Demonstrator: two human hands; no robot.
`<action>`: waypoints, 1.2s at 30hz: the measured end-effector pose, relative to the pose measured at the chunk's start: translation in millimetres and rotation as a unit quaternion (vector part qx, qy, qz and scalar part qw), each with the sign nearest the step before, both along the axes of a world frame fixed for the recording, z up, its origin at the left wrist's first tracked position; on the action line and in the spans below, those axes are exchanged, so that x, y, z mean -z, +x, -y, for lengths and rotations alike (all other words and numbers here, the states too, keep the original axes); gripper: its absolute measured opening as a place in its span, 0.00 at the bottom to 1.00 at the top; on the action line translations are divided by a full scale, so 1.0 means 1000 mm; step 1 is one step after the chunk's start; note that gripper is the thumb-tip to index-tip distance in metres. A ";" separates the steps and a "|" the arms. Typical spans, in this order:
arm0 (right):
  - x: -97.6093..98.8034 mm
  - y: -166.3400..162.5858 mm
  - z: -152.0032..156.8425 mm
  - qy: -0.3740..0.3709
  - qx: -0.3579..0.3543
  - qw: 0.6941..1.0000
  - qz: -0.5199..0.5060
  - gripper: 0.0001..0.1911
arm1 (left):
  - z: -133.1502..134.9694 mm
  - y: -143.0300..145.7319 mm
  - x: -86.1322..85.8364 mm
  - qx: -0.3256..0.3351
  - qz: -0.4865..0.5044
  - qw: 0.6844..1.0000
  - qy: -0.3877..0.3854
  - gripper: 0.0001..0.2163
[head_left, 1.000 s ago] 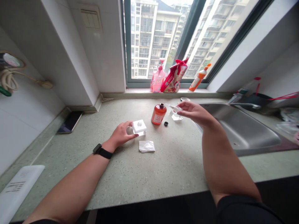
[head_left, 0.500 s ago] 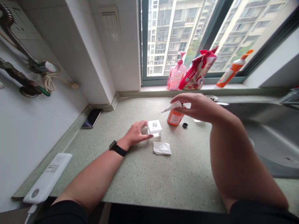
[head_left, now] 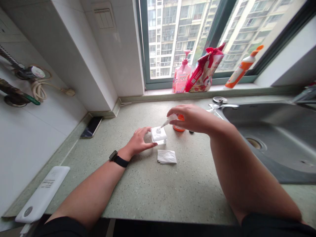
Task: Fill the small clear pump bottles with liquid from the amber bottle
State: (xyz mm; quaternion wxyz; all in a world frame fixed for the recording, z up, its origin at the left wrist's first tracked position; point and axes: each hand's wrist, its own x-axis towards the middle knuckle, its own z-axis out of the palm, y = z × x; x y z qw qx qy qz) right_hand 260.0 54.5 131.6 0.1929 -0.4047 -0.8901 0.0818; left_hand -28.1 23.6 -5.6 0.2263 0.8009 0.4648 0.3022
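Observation:
My left hand point(head_left: 138, 141) grips the side of a small square white container point(head_left: 158, 135) standing on the speckled counter point(head_left: 172, 184). My right hand point(head_left: 191, 118) pinches a small white dropper-like piece point(head_left: 167, 122), its tip slanting down into the round opening on top of the container. An orange bottle point(head_left: 178, 127) stands just behind my right hand, mostly hidden by it. A folded white tissue point(head_left: 167, 156) lies on the counter just in front of the container.
A steel sink point(head_left: 271, 138) fills the right side. On the window sill stand a pink pump bottle point(head_left: 181, 77), a red-white bag point(head_left: 204, 69) and an orange-white bottle point(head_left: 242, 68). A phone point(head_left: 91, 126) lies by the left wall, a white power bank point(head_left: 41, 194) at the near-left edge.
My right hand has carried the white piece leftward from beside the orange bottle to the container, and its tip now meets the opening. My left hand kept hold of the container.

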 end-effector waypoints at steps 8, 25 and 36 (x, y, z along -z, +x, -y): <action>0.007 -0.018 0.009 0.017 0.007 0.998 0.056 0.12 | 0.006 0.002 -0.006 0.027 0.064 0.994 0.081 0.37; 0.031 -0.042 0.003 -0.027 -0.047 0.998 0.044 0.14 | 0.006 0.005 -0.004 0.062 0.069 0.987 0.135 0.31; 0.037 -0.046 0.002 -0.064 -0.073 0.995 0.035 0.14 | 0.005 0.006 -0.002 0.069 0.087 0.983 0.144 0.27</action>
